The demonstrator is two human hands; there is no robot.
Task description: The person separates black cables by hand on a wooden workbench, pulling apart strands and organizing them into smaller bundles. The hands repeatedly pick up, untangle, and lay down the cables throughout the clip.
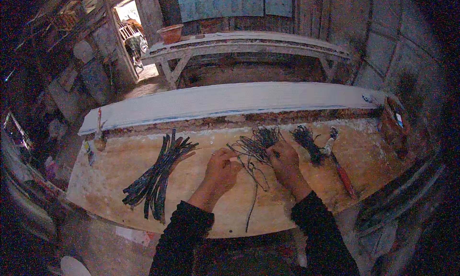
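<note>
My left hand (223, 169) is closed, its fingertips pinched at a thin dark strand (250, 168) that loops between my hands. What lies inside the pinch is partly hidden. My right hand (286, 163) is curled round a loose bundle of thin dark strands (254, 145), whose ends fan out to the left and away from me. One long strand trails from between the hands toward the table's near edge. Left of my left hand lies a bundle of flat dark strips (160, 175). A smaller tangled bundle of dark strands (308, 142) rests right of my right hand.
A tool with a red handle (343, 174) and a pale head lies on the wooden tabletop (105, 192) at the right. A raised pale board (230, 99) runs along its far side. Behind stands a long bench (268, 44) with an orange-brown bowl (170, 34). A doorway opens at back left.
</note>
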